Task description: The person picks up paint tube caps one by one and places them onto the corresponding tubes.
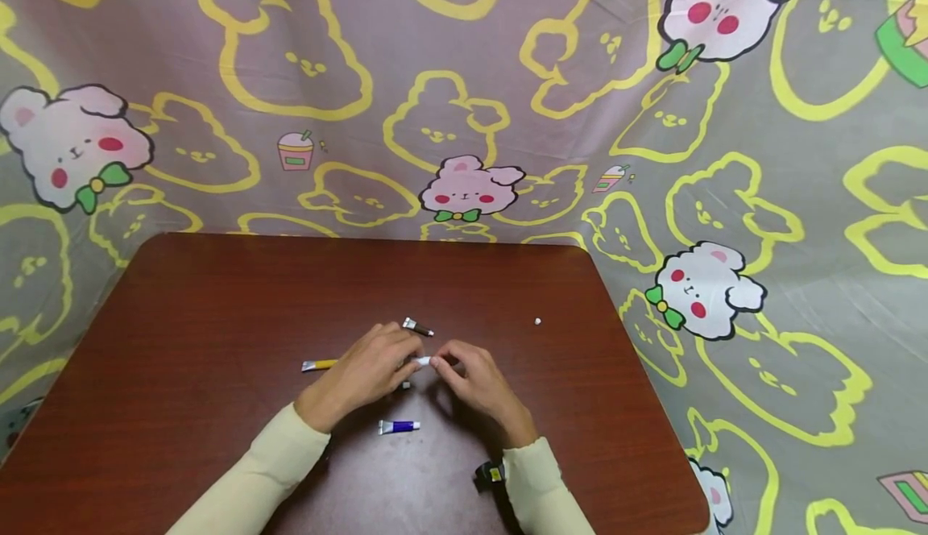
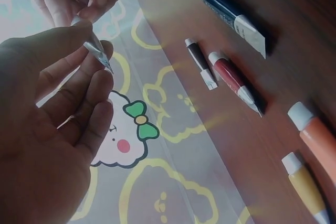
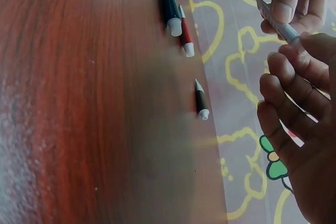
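A small white and silver paint tube [image 1: 424, 361] is held above the table between both hands. My left hand [image 1: 373, 362] pinches its body near the flat crimped end [image 2: 100, 51] between thumb and fingers. The thumb and index finger of my right hand [image 1: 478, 382] pinch the opposite, nozzle end [image 3: 297, 44]; whether a cap sits there is hidden. Beyond the hands lies a brown paint tube [image 1: 418, 327]. A yellow tube [image 1: 319, 366] is partly covered by my left hand, and a purple-blue tube [image 1: 399, 427] rests nearer to me.
Other tubes on the wooden table [image 1: 217, 301] include a red one [image 2: 230, 77], a dark teal one [image 2: 226, 9] and an orange one [image 2: 317, 140]. A small white piece [image 1: 538, 321] lies to the right. Patterned cloth [image 1: 464, 116] hangs behind and beside the table.
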`<move>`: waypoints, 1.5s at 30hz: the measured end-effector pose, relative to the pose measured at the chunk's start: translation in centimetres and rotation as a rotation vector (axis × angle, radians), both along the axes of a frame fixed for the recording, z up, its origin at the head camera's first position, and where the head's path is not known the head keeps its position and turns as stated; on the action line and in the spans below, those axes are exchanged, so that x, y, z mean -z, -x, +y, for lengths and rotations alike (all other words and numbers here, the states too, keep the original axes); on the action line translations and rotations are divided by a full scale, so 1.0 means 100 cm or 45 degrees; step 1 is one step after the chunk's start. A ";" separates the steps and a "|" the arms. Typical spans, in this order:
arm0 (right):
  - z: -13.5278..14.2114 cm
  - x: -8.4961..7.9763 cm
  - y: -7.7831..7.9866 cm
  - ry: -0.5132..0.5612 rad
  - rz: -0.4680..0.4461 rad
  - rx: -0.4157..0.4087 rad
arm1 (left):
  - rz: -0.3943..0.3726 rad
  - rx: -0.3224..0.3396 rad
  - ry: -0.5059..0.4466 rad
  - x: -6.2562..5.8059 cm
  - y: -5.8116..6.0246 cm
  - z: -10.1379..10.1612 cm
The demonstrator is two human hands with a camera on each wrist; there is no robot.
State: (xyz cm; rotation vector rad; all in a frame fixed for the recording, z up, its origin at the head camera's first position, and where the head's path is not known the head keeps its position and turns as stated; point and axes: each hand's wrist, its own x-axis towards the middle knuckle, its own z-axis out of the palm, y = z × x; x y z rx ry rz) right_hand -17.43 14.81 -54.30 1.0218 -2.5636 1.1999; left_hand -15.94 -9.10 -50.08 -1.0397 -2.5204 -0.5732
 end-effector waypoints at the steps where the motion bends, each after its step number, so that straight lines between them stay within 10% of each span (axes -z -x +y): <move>1: 0.000 0.000 0.000 -0.008 0.002 0.001 | -0.004 0.002 0.001 0.000 0.000 0.000; 45: 0.042 0.007 0.026 -0.180 0.152 0.233 | 0.073 -0.058 0.128 0.025 0.000 0.013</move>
